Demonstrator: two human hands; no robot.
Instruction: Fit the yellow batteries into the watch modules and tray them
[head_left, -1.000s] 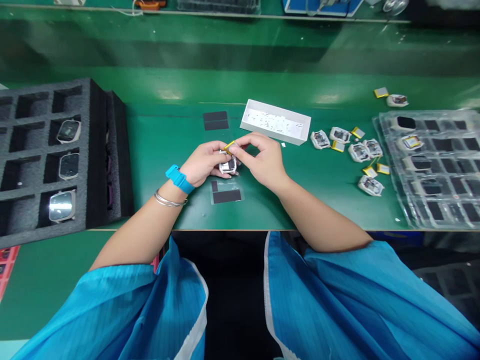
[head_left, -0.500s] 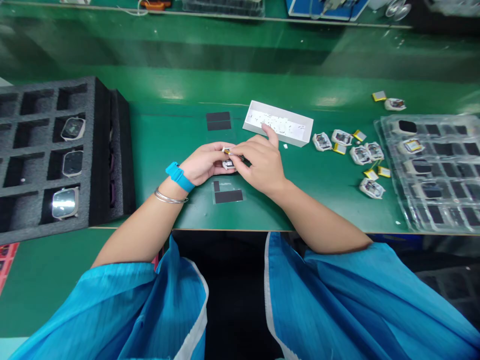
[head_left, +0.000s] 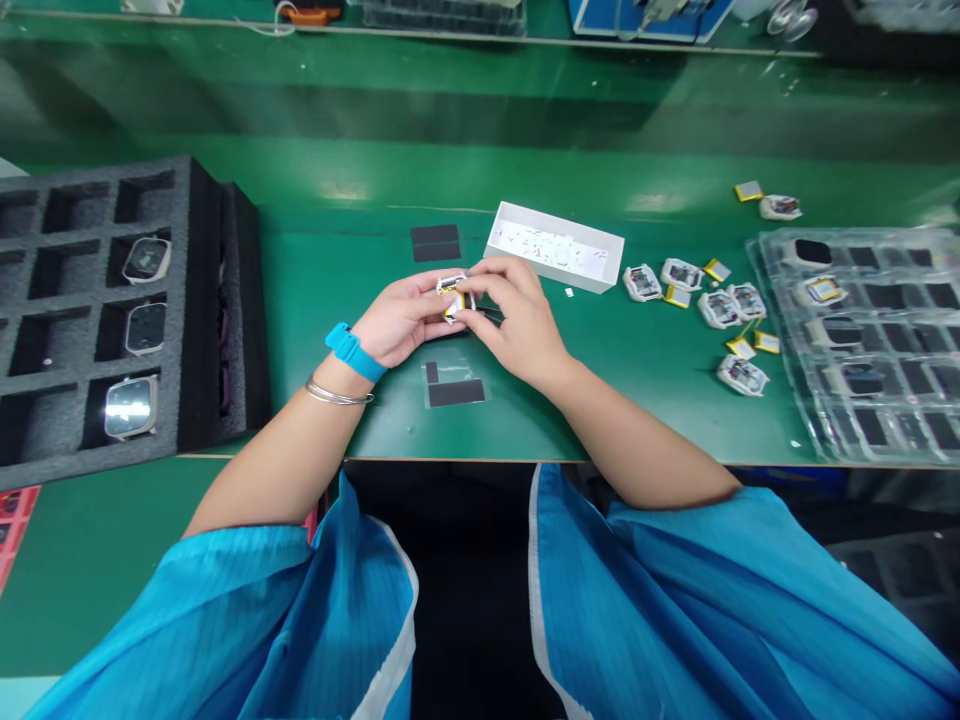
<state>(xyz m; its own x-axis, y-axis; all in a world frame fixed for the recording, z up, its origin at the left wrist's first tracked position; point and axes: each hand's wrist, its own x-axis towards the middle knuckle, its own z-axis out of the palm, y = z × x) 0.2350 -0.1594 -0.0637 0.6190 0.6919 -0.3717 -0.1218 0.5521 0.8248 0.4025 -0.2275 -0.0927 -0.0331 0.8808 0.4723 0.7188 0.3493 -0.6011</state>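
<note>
My left hand (head_left: 401, 320) is closed around a small white watch case (head_left: 450, 284), held a little above the bench. A silver battery (head_left: 454, 306) with yellow edges lies at the case, partly covered by fingers. My right hand (head_left: 525, 325) pinches the battery's right side between thumb and fingers. Something thin and dark, perhaps tweezers (head_left: 491, 314), shows under the right palm. Just below the hands lies a clear sheet with black adhesive pieces (head_left: 457, 392). A second sheet of black strips (head_left: 435, 243) lies beyond them.
A white box (head_left: 555, 245) with small bits stands behind my right hand. Several opened watch cases (head_left: 720, 309) and loose batteries (head_left: 677, 297) lie to the right, beside stacked clear trays (head_left: 814, 400). On the left stands a black foam tray (head_left: 184, 300) holding watches.
Both hands have lifted slightly and turned the watch case, so more of the battery shows. My right fingers have curled in closer around it.
</note>
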